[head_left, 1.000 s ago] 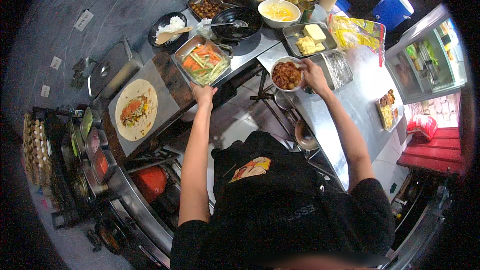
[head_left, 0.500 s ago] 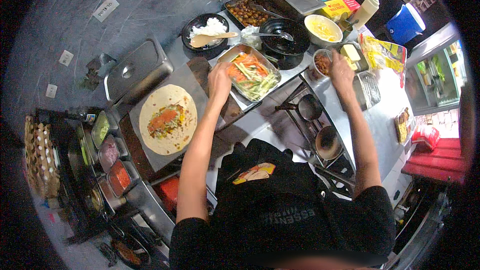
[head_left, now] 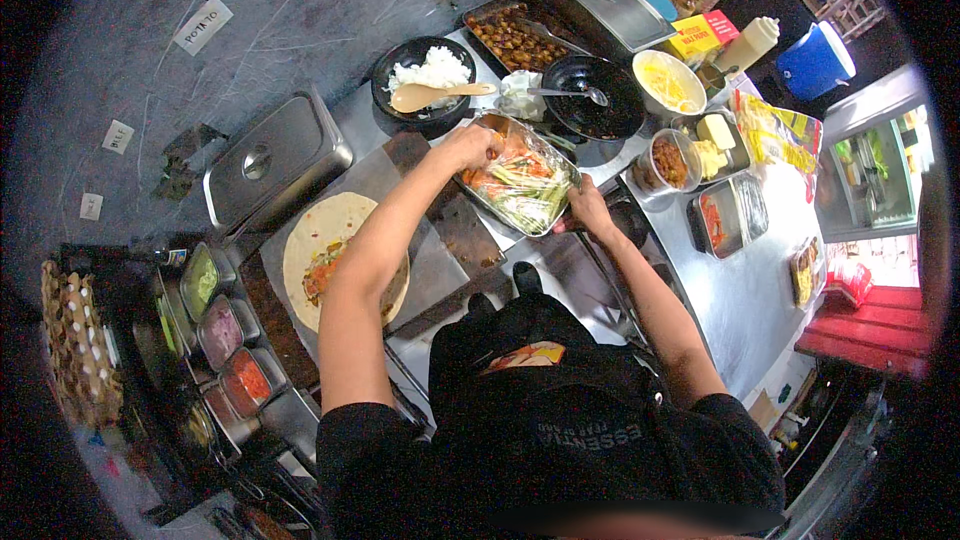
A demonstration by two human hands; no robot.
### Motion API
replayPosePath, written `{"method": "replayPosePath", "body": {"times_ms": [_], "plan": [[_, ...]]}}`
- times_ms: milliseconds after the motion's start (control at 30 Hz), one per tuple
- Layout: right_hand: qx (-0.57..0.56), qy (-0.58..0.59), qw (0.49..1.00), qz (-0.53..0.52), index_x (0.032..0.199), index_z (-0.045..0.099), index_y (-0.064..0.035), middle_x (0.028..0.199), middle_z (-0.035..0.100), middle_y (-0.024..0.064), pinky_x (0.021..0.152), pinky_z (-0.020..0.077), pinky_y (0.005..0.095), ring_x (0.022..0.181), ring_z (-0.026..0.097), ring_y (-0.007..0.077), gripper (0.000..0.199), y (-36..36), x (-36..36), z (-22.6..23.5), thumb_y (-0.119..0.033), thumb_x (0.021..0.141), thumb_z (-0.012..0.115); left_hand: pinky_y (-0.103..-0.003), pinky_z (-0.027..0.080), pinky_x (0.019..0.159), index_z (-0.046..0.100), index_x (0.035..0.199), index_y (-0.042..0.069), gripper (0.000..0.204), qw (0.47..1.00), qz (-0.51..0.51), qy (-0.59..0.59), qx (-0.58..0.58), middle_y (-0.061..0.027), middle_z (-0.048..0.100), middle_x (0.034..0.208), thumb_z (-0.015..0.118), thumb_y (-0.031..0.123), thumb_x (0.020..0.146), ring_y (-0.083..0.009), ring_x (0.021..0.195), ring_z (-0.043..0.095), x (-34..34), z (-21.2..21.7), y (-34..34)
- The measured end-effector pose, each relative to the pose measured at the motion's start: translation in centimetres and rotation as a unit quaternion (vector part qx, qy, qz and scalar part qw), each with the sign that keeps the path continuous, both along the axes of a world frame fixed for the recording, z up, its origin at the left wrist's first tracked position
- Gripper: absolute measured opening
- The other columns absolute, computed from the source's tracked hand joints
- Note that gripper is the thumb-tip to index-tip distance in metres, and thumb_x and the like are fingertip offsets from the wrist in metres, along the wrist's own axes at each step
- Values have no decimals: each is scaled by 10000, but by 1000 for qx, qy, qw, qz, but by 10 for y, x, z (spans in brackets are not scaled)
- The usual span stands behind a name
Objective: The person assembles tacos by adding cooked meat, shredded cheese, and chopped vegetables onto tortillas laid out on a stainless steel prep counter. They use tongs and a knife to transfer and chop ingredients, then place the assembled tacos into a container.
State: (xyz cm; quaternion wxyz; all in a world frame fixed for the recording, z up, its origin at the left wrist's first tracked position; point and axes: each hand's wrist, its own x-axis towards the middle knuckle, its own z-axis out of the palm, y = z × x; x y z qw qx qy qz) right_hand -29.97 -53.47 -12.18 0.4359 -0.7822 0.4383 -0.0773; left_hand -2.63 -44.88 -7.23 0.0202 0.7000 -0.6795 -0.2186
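Observation:
A metal tray (head_left: 508, 232) of shredded carrot and pale green vegetable strips sits in front of me, with shiny clear plastic wrap (head_left: 530, 155) over it. At its left edge my left hand (head_left: 470, 148) is closed, its fingers pinching the wrap near the rim. My right hand (head_left: 588, 214) grips the tray's right front corner, thumb and fingers around the rim. Left of the tray, a flat tortilla (head_left: 300, 230) topped with a chopped filling lies on paper (head_left: 430, 260) over a dark board; my left forearm hides part of it.
Behind the tray stand a black bowl of rice (head_left: 440, 68) with a wooden spoon, a black pan (head_left: 610, 120) and a bowl of shredded cheese (head_left: 668, 80). A tub of browned food (head_left: 668, 162) and a butter tray (head_left: 738, 155) stand right. Topping containers (head_left: 220, 330) line the left.
My right hand has left the tub of browned food and come to the tray's right corner. My left hand has shifted along the tray's edge; shiny wrap now covers the vegetables.

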Motion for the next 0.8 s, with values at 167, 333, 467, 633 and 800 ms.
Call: {"method": "replayPosePath", "body": {"times_ms": [167,333,467,633,800], "plan": [[-4,48,999,-10,1184,366,94,982,571,402,852,444,524,971,565,526,447,-12,2,0,-221,877,445,-428,534,742,622,1019,127,245,986,-78,-94,-114,-82,566,1078,633,200,785,-269,990,597,-15,5,14],[4,1,1000,-5,1149,363,112,948,580,395,818,460,522,936,587,512,426,-9,4,4,-209,883,445,-404,531,715,584,939,48,160,977,-74,-167,-111,-86,584,1002,481,141,860,-246,872,629,-25,-1,24],[36,-25,999,2,1103,367,136,828,600,363,726,491,520,821,616,502,381,-5,5,19,-157,874,450,-397,510,729,590,923,80,142,959,-96,-193,-183,-84,596,957,487,145,850,-230,884,616,-21,-2,29],[59,1,998,0,1153,427,122,963,598,340,798,481,450,910,629,410,408,-16,0,2,-174,880,493,-423,487,786,588,937,63,157,958,13,-221,-181,-100,593,960,481,129,842,-263,918,594,0,25,36],[8,-23,1000,-3,1318,357,71,1000,602,335,829,471,442,937,620,397,519,-7,1,0,-231,919,493,-461,483,787,567,948,4,169,965,175,-114,-156,-177,583,968,502,58,801,-361,926,585,29,45,77]]}}
